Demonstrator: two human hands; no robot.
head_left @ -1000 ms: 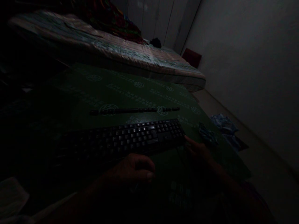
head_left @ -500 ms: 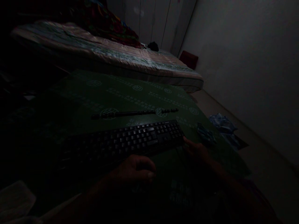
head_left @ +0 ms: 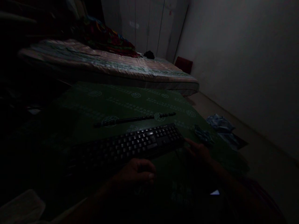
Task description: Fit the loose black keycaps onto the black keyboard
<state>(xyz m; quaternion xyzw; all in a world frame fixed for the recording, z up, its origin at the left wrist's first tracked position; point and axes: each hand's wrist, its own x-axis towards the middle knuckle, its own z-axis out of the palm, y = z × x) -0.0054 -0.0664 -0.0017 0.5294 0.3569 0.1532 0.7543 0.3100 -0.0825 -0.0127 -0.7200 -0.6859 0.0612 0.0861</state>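
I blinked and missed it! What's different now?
The view tipped up, so the bed sits lower in the picture. A small bright patch appeared below the right hand. Nothing was visibly grabbed or let go. The keyboard, dark rod, left hand and right hand kept about the same places.

Keyboard of faintly glossy plastic
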